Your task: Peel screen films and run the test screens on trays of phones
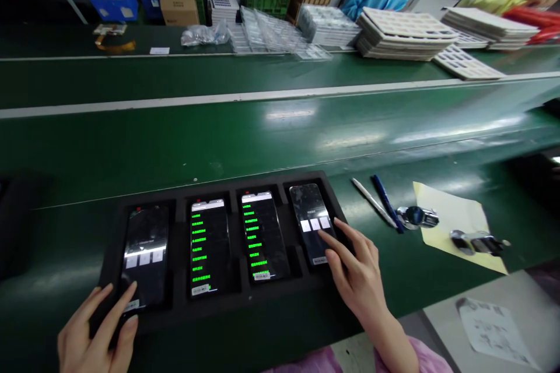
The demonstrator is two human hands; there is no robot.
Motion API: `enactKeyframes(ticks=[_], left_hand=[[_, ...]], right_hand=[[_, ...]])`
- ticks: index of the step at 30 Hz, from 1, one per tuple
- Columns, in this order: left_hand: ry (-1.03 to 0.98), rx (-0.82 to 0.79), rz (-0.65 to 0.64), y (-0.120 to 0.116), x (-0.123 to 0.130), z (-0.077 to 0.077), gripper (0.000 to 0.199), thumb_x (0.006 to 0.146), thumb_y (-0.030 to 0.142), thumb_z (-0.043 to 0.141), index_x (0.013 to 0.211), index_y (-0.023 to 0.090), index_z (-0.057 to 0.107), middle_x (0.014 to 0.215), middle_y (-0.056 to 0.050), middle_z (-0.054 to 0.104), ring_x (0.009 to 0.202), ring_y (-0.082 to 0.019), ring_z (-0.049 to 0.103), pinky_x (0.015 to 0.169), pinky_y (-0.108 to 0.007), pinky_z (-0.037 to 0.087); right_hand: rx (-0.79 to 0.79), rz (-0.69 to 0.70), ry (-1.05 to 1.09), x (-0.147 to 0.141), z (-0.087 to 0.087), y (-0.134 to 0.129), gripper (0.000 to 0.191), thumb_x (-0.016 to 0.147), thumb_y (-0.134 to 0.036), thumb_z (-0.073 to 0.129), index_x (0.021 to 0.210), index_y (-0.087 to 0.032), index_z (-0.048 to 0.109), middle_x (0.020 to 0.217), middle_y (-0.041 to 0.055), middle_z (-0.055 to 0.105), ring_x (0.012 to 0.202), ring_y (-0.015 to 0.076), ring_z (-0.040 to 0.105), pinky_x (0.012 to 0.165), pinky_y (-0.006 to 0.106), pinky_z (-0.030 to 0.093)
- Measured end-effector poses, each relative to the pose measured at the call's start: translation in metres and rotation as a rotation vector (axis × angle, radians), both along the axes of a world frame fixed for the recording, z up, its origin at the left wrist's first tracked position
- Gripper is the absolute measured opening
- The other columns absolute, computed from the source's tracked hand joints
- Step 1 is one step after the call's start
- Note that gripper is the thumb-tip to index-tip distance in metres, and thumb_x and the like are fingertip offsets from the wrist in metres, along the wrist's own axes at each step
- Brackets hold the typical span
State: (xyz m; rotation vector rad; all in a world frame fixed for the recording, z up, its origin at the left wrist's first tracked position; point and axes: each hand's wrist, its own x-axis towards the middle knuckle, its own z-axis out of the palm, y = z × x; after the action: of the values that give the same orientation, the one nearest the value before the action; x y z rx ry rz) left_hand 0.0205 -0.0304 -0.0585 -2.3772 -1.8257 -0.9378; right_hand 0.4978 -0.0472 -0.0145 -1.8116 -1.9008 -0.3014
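A black foam tray point(177, 268) holds several lit smartphones side by side. Over the lower end of the leftmost phone point(146, 239), my left hand point(98, 332) spreads its fingers, the index finger at the screen and another at the tray's edge. My right hand point(356, 262) is open at the rightmost phone point(307, 210), its index fingertip just below the white squares on that screen. Both outer phones show three white squares. Lists of green text fill the screens of the two middle phones, the left one point(209, 250) and the right one point(265, 239).
Right of the tray lie a white pen point(371, 201), a blue pen point(387, 204), yellow paper point(455, 221) and two shiny metal objects point(417, 217). Beyond the green bench point(219, 140) are stacked white trays point(405, 32), clear plastic trays point(275, 35) and a cardboard box point(178, 10).
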Motion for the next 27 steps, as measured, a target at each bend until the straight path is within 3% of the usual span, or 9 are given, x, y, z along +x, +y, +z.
enactKeyframes(ticks=[4,9,11,14,18,23,27], left_hand=[[0.059,0.055,-0.057,0.005,0.003,0.006,0.057,0.099,0.026,0.062,0.154,0.038,0.052,0.156,-0.012,0.052,0.142,-0.038,0.052,0.121,-0.053,0.036],[0.082,0.095,-0.073,0.009,0.009,0.013,0.055,0.099,0.022,0.061,0.152,0.034,0.055,0.15,-0.014,0.053,0.138,-0.036,0.053,0.116,-0.049,0.039],[0.097,0.101,-0.065,0.011,0.012,0.018,0.049,0.1,0.022,0.06,0.148,0.03,0.058,0.146,-0.015,0.054,0.137,-0.034,0.053,0.113,-0.047,0.039],[0.108,0.06,-0.034,0.019,0.017,0.03,0.038,0.103,0.029,0.057,0.14,0.026,0.061,0.138,-0.014,0.057,0.127,-0.029,0.057,0.106,-0.043,0.045],[0.191,-0.033,0.063,0.034,0.017,0.044,0.042,0.104,0.043,0.056,0.142,0.027,0.06,0.144,-0.014,0.053,0.117,-0.028,0.059,0.099,-0.044,0.049],[0.182,-0.035,0.09,0.026,0.028,0.054,0.05,0.104,0.05,0.053,0.144,0.021,0.056,0.143,-0.016,0.056,0.127,-0.032,0.055,0.107,-0.05,0.044],[0.216,-0.075,-0.068,0.019,0.065,0.06,0.047,0.104,0.05,0.054,0.143,0.026,0.06,0.143,-0.012,0.059,0.131,-0.029,0.053,0.126,-0.054,0.023]], right_hand=[[-0.03,-0.055,-0.065,-0.016,0.014,0.012,0.025,0.107,-0.025,0.054,0.123,-0.023,0.074,0.149,0.0156,0.058,0.129,0.0381,0.055,0.096,0.053,0.044],[-0.049,0.24,0.02,-0.055,0.023,0.034,0.032,0.111,-0.037,0.047,0.128,-0.025,0.072,0.15,0.0134,0.059,0.13,0.0303,0.056,0.105,0.05,0.041],[-0.065,0.26,0.013,-0.066,0.023,0.04,0.036,0.111,-0.044,0.045,0.124,-0.027,0.074,0.149,0.0118,0.061,0.13,0.0316,0.057,0.106,0.052,0.038],[-0.027,0.265,0.024,-0.072,0.023,0.041,0.03,0.11,-0.038,0.05,0.12,-0.025,0.075,0.144,0.0128,0.064,0.128,0.0344,0.059,0.104,0.054,0.037],[0.016,0.395,0.001,-0.068,0.019,0.036,0.027,0.109,-0.027,0.05,0.121,-0.02,0.073,0.139,0.0173,0.064,0.12,0.0353,0.062,0.095,0.051,0.041],[0.004,0.418,-0.045,-0.067,0.007,0.026,0.032,0.109,-0.034,0.046,0.116,-0.021,0.074,0.139,0.0171,0.064,0.119,0.0362,0.062,0.093,0.052,0.042],[-0.006,0.392,-0.042,-0.068,-0.002,0.023,0.034,0.109,-0.037,0.045,0.118,-0.022,0.074,0.139,0.0164,0.064,0.12,0.0373,0.061,0.093,0.053,0.043]])
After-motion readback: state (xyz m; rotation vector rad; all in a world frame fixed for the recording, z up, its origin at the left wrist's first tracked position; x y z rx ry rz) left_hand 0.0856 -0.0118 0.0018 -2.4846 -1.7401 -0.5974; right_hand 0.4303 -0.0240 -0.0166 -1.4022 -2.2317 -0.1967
